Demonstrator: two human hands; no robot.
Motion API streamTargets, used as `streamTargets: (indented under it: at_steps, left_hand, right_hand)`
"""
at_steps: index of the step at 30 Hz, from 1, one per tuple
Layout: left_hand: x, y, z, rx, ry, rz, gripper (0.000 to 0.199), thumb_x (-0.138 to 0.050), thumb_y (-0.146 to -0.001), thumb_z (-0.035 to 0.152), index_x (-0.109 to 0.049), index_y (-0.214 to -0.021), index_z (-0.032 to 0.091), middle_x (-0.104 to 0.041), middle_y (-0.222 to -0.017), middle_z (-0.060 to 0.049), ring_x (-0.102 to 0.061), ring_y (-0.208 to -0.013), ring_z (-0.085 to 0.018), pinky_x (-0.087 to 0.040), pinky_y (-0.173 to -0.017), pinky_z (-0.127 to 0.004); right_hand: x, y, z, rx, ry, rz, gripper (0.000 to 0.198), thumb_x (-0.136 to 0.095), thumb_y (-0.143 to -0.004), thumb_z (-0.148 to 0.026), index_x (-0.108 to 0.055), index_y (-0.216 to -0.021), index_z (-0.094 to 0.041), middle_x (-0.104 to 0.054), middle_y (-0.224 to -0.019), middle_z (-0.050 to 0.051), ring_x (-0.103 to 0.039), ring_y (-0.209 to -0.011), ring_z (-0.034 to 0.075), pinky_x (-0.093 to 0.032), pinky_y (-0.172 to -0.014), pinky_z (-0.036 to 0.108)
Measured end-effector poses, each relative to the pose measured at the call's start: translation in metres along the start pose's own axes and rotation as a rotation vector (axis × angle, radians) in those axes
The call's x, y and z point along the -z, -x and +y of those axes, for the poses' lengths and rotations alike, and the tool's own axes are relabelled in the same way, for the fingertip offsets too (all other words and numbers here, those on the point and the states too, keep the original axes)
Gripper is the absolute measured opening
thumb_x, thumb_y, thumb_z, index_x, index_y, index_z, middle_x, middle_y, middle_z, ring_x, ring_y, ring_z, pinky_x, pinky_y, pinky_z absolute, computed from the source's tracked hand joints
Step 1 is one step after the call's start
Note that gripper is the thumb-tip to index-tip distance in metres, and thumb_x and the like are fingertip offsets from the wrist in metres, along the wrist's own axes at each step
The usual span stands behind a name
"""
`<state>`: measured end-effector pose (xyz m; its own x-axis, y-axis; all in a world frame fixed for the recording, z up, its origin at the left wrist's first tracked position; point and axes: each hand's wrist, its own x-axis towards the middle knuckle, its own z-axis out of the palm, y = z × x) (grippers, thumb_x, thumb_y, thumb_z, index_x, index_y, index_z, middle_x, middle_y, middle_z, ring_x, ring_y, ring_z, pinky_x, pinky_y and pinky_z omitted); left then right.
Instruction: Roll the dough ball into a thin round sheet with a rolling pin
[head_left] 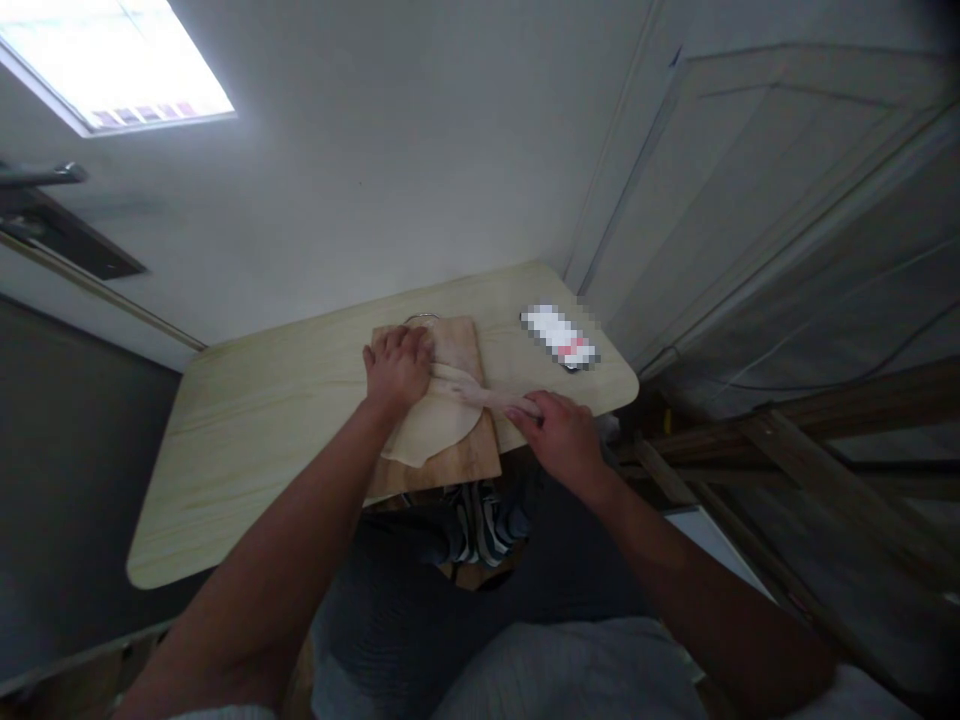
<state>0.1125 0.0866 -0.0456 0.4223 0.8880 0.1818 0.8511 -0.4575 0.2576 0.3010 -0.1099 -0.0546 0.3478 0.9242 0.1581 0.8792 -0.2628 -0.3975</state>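
Note:
A thin, pale sheet of dough [425,432] lies on a wooden cutting board [480,458]. Across its upper part rests a light wooden rolling pin [491,397], slightly blurred. My right hand [564,435] is closed around the pin's right end, just past the board's right edge. My left hand [399,368] lies on the upper left of the board with its fingers spread, beside the dough and the pin's left end. Whether its palm touches the pin is hidden.
The board lies at the near edge of a light wood-grain table [262,430]. A pixelated phone [561,337] lies to the right on the tabletop. Behind stands a white door with a handle [45,175]. Wooden beams [847,470] are at the right.

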Motion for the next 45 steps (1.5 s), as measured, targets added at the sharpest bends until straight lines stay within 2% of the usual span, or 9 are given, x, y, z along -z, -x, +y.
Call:
streamTargets:
  at_steps: [7,15,24,32,35,40,45]
  left_hand:
    - [-0.002,-0.01,0.002,0.008,-0.009,-0.009,0.051,-0.024,-0.102,0.047,-0.051,-0.141,0.03,-0.049,-0.151,-0.008,-0.038,-0.14,-0.036,-0.026,-0.113,-0.066]
    - [-0.005,-0.034,0.006,-0.054,-0.045,0.011,0.053,-0.022,-0.101,0.048,-0.051,-0.141,0.028,-0.052,-0.146,-0.011,-0.043,-0.134,-0.034,-0.031,-0.111,-0.059]
    - [0.002,-0.059,0.026,0.088,-0.051,-0.055,0.048,-0.029,-0.099,0.037,-0.052,-0.139,0.024,-0.051,-0.147,-0.012,-0.042,-0.136,-0.033,-0.029,-0.114,-0.06]
    - [-0.007,-0.075,0.03,0.128,-0.01,-0.005,0.045,-0.032,-0.1,0.038,-0.056,-0.135,0.022,-0.056,-0.141,-0.014,-0.046,-0.132,-0.033,-0.033,-0.112,-0.056]
    - [-0.008,-0.074,0.029,0.131,-0.001,0.01,0.044,-0.033,-0.1,0.038,-0.058,-0.132,0.022,-0.058,-0.138,-0.014,-0.049,-0.13,-0.033,-0.035,-0.109,-0.055]
    - [-0.003,-0.06,0.024,0.103,-0.012,0.02,0.044,-0.031,-0.101,0.039,-0.06,-0.128,0.022,-0.059,-0.135,-0.013,-0.051,-0.126,-0.032,-0.039,-0.105,-0.051]
    - [0.002,-0.029,0.014,0.006,0.006,0.024,0.048,-0.024,-0.102,0.04,-0.063,-0.125,0.023,-0.061,-0.133,-0.011,-0.051,-0.125,-0.03,-0.036,-0.107,-0.05]
  right_hand:
    - [0.0,-0.011,0.003,-0.03,-0.015,-0.019,0.048,-0.046,-0.097,-0.064,-0.069,-0.104,-0.022,-0.074,-0.094,0.008,-0.066,-0.089,0.024,-0.035,-0.073,0.031]
    - [-0.005,-0.036,0.009,-0.036,-0.055,0.036,0.046,-0.045,-0.099,-0.059,-0.07,-0.094,-0.022,-0.074,-0.088,0.005,-0.065,-0.082,0.021,-0.033,-0.068,0.03]
    - [-0.01,-0.058,0.011,-0.042,-0.065,0.097,0.05,-0.036,-0.103,-0.054,-0.068,-0.087,-0.02,-0.071,-0.082,0.005,-0.06,-0.073,0.017,-0.029,-0.065,0.029]
    - [-0.015,-0.07,0.012,-0.117,0.061,0.072,0.057,-0.027,-0.105,-0.052,-0.067,-0.085,-0.018,-0.068,-0.076,0.006,-0.052,-0.064,0.015,-0.019,-0.059,0.031]
    - [-0.016,-0.07,0.013,-0.115,0.101,0.061,0.056,-0.027,-0.106,-0.051,-0.068,-0.086,-0.018,-0.069,-0.077,0.007,-0.053,-0.064,0.016,-0.019,-0.06,0.031]
    - [-0.012,-0.059,0.011,-0.025,0.111,0.058,0.054,-0.03,-0.106,-0.049,-0.067,-0.084,-0.017,-0.069,-0.081,0.008,-0.057,-0.071,0.017,-0.024,-0.063,0.031]
    - [-0.008,-0.029,0.003,0.021,0.075,0.041,0.043,-0.037,-0.105,-0.048,-0.069,-0.099,-0.019,-0.07,-0.096,0.008,-0.06,-0.086,0.02,-0.028,-0.069,0.031]
